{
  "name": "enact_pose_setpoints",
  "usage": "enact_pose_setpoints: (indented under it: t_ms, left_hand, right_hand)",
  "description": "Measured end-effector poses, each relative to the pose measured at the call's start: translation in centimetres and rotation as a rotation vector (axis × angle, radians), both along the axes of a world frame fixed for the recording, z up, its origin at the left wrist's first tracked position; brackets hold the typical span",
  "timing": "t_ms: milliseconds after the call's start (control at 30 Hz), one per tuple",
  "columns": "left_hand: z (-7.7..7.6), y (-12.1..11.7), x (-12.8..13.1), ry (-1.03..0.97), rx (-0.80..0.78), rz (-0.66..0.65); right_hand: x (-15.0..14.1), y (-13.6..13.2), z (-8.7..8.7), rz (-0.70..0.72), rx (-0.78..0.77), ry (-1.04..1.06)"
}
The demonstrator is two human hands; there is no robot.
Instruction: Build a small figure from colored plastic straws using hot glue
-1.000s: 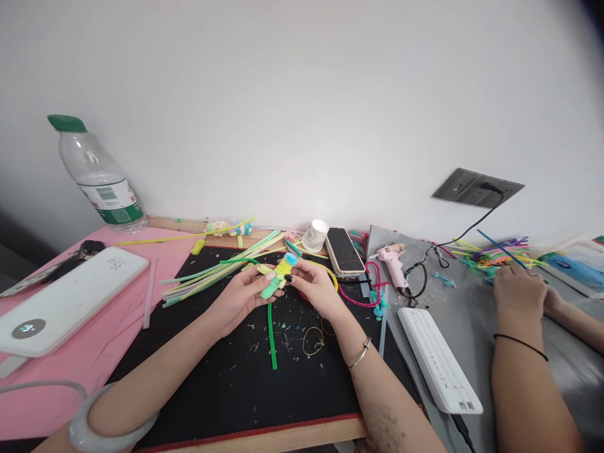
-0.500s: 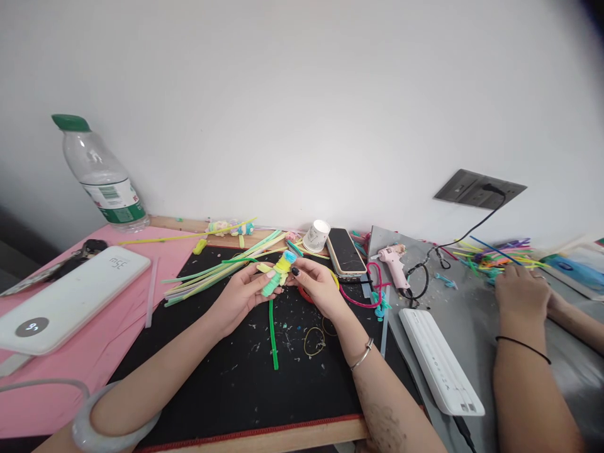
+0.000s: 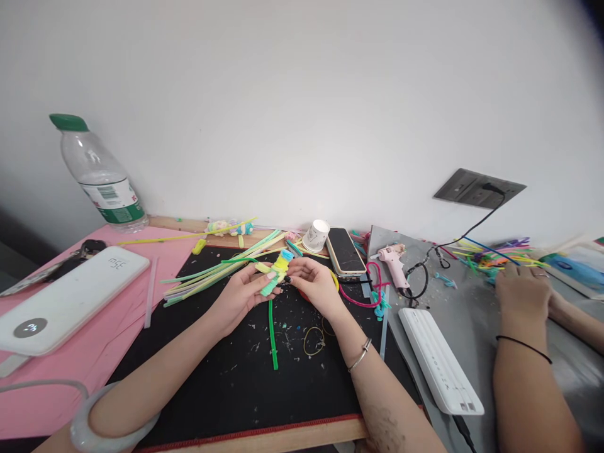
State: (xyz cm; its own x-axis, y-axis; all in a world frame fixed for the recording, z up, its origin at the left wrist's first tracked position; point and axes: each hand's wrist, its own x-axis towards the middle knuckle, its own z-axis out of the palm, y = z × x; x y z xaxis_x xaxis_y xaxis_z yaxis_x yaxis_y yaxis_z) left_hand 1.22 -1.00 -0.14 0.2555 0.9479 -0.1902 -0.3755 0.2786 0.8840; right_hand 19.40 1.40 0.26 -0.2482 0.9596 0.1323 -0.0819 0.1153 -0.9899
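Fingers (image 3: pixel 271 275) pinching fuzzy coiled chenille figure (image 3: pixel 276 275), green stem (image 3: pixel 272 333)

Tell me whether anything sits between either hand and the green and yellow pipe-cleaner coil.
Nothing visible does. The left hand and right hand both grip the pipe-cleaner coil directly, fingers on it, above the black mat.
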Motion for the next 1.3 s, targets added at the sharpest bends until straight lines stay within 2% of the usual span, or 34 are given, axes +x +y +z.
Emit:
enact_pose_setpoints:
  t_ms: [233,433,667,867,1000,1100,1200,1300]
  left_hand:
    - [-0.1,0.1,0.0,0.022,-0.005,-0.004]
    - [0.2,0.0,0.1,-0.022,-0.019,-0.001]
    - [0.8,-0.2,0.1,-0.087,-0.001,-0.044]
    - [0.5,0.0,0.0,-0.072,-0.005,0.006]
    - [0.4,-0.1,0.0,-0.071,-0.044,-0.020]
    - [0.5,-0.2,0.0,-0.111,-0.050,-0.042]
    - [0.7,-0.3,0.0,-0.167,-0.051,-0.103]
    - [0.9,-0.6,-0.1,-0.204,-0.048,-0.218]
  right_hand:
    - [0.1,0.0,-0.7,-0.107,0.183,-0.278]
    - [0.1,-0.3,-0.1,-0.186,0.327,-0.446]
    - [0.3,-0.2,0.1,-0.316,0.300,-0.514]
    - [0.1,-0.6,0.3,-0.161,0.383,-0.429]
    - [0.0,-0.7,0.2,-0.210,0.463,-0.537]
    - [0.0,-0.7,0.3,-0.207,0.442,-0.581]
    - [0.0,-0.6,0.2,-0.183,0.425,-0.619]
    - [0.1,-0.4,0.0,-0.180,0.458,-0.665]
